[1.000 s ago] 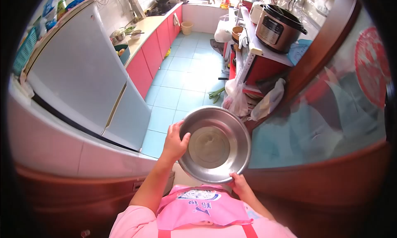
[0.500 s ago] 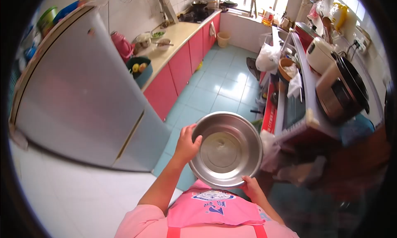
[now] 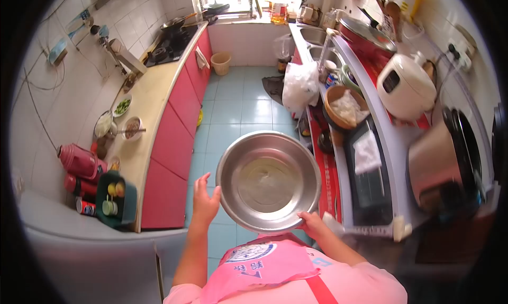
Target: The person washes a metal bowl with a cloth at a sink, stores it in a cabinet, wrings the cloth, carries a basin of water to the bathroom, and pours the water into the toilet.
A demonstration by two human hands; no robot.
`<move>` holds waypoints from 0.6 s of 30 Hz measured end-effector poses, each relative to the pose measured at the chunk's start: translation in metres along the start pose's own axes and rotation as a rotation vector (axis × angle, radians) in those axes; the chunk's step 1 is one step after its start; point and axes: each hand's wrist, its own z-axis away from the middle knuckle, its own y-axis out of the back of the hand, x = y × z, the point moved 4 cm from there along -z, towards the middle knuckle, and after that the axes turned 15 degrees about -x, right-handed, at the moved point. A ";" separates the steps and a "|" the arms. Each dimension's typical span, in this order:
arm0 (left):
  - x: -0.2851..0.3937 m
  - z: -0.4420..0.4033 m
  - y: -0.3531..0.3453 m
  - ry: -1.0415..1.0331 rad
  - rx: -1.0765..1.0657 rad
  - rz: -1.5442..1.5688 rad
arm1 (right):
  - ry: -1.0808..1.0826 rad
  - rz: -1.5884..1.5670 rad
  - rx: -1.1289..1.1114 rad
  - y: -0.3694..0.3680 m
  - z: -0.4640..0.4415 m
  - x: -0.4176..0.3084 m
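A wide steel basin is held out in front of the pink apron, with what looks like a little clear liquid at its bottom. My right hand grips the basin's rim at the lower right, thumb over the edge. Just left of the basin is my left hand, its fingers raised and apart, with a small gap between it and the rim.
Along the left runs a counter with bowls, a green bin and a stove. On the right, a shelf unit carries a rice cooker and pressure cooker. A bucket stands ahead.
The view has moved forward into the kitchen, past the fridge. My left hand has come off the basin's rim and opened, while my right hand has kept its hold.
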 end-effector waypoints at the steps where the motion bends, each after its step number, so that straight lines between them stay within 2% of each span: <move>1: -0.003 -0.011 0.003 -0.001 0.017 -0.003 | 0.012 0.004 0.009 -0.009 -0.017 -0.011; 5: -0.010 -0.040 0.030 0.145 0.045 -0.037 | -0.031 0.013 -0.112 -0.028 -0.089 -0.058; 9: -0.024 -0.080 0.029 0.160 0.129 -0.036 | -0.092 0.055 -0.090 -0.033 -0.144 -0.085; 14: -0.053 -0.160 0.026 0.118 0.082 -0.038 | -0.047 -0.041 -0.120 -0.047 -0.188 -0.128; 18: -0.057 -0.251 0.031 0.046 -0.029 -0.002 | 0.035 -0.066 -0.035 -0.046 -0.209 -0.145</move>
